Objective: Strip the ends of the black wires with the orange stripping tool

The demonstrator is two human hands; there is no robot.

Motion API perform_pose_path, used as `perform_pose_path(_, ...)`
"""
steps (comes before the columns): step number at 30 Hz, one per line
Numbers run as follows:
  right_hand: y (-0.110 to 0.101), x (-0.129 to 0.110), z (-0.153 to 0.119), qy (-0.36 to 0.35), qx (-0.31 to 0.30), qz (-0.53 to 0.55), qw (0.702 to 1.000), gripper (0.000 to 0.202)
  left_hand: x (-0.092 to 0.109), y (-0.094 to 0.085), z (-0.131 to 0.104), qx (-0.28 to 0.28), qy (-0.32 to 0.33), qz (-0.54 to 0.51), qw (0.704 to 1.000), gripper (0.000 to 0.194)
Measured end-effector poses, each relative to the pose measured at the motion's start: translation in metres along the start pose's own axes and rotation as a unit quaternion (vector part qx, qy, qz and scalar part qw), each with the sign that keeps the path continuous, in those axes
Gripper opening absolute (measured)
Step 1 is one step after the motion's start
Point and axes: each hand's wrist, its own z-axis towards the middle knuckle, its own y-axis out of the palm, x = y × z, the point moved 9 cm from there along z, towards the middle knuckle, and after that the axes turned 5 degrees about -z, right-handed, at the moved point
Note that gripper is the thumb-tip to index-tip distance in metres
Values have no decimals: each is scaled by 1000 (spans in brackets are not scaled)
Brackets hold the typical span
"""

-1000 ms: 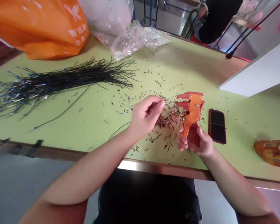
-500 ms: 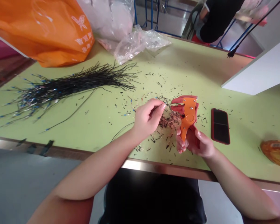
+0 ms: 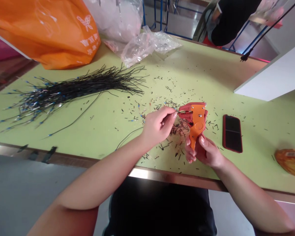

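Note:
My left hand [image 3: 158,126] pinches a thin black wire [image 3: 127,135], whose long end trails down to the left beneath my forearm. Its short end reaches the red jaws of an orange and red wire stripper [image 3: 198,123]; whether it lies between them is too small to tell. My right hand [image 3: 204,150] is wrapped round the handles of this tool. Under both hands lies a heap of stripped bits and copper strands [image 3: 180,127]. A large bundle of black wires [image 3: 88,84] with blue ends is at the left on the green table [image 3: 100,114].
A phone [image 3: 232,132] lies right of the tool, with an orange packet [image 3: 291,162] farther right. An orange bag [image 3: 46,36] and clear plastic bags [image 3: 140,46] stand at the back left. A white panel [image 3: 275,72] rises at the right; a seated person [image 3: 236,21] is beyond the table.
My left hand has shifted slightly right with the wire, and the tool has moved slightly left, so they are closer. The fingers and handles of my right hand's grip are drawn closer together.

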Motion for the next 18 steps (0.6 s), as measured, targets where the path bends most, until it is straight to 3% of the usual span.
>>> perform_pose_path(8, -3, 9, 2, 1, 64, -34, 997, 47, 2, 4, 0, -28, -5, 14, 999, 14)
perform_pose_path(12, -3, 11, 2, -9, 82, -34, 996, 49, -3, 4, 2, -39, -48, -16, 998, 17)
perform_pose_path(18, 7, 4, -4, -40, 46, 23, 998, 51, -3, 5, 6, -44, -67, -137, 987, 17)
